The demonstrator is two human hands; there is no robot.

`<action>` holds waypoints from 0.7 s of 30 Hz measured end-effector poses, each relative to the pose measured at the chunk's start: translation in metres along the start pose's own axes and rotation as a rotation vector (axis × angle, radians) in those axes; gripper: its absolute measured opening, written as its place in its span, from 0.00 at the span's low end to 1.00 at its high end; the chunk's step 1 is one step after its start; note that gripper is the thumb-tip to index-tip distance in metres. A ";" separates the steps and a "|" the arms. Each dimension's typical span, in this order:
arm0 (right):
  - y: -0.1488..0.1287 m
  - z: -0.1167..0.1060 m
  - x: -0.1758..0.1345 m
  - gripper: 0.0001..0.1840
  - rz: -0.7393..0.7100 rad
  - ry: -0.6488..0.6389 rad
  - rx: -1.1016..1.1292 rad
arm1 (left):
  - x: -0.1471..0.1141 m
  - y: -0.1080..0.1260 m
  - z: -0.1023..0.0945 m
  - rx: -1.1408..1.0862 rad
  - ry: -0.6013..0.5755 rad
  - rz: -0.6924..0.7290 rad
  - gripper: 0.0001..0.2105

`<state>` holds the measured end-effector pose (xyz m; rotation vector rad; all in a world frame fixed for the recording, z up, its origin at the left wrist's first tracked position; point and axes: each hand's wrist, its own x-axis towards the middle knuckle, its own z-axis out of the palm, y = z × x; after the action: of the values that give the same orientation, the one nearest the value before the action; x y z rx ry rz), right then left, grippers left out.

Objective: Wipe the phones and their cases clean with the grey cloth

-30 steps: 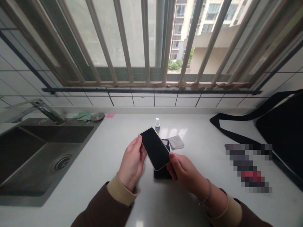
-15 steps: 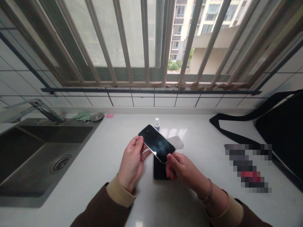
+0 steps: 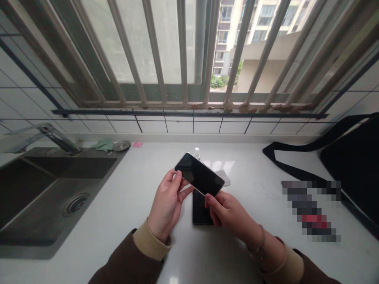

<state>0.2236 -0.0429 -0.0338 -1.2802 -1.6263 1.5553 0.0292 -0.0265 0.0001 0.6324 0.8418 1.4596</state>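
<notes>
A smartphone point(image 3: 199, 173) with a dark screen is held tilted above the counter. My left hand point(image 3: 167, 197) grips its left end, thumb on the near edge and fingers underneath. My right hand point(image 3: 226, 207) pinches the near right corner, its thumb at the edge. Below the phone lies a flat black object point(image 3: 201, 211), partly covered by the phone and my right hand. Behind the phone stands a small white bottle point(image 3: 197, 152), mostly hidden. A folded grey cloth point(image 3: 224, 176) pokes out past the phone's right end.
On the left, a dark sink point(image 3: 53, 205) has a chrome faucet point(image 3: 56, 138). A green cloth point(image 3: 102, 145), a metal drain cover point(image 3: 121, 146) and a pink piece point(image 3: 137, 144) lie near the wall. A black bag point(image 3: 352, 154) with a strap and a blurred-out item point(image 3: 310, 211) occupy the right.
The phone has tilted and shifted slightly right, hiding more of the bottle and cloth. Its screen reflection has changed. My right thumb has moved a little left along the near edge.
</notes>
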 end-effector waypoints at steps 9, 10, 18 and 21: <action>0.001 -0.001 0.000 0.33 -0.146 0.014 0.171 | 0.007 -0.007 -0.005 0.071 0.114 0.010 0.18; 0.001 -0.001 0.000 0.31 -0.141 -0.011 0.151 | 0.007 -0.008 -0.004 0.089 0.122 0.014 0.18; 0.000 0.007 -0.002 0.12 -0.251 -0.006 -0.250 | -0.005 -0.015 0.002 0.368 0.061 0.013 0.41; -0.002 0.009 -0.004 0.09 -0.324 -0.002 -0.489 | -0.006 -0.016 -0.003 0.634 0.065 0.075 0.52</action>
<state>0.2168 -0.0501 -0.0330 -1.1621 -2.1751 0.9983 0.0372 -0.0330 -0.0141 1.0988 1.3616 1.2760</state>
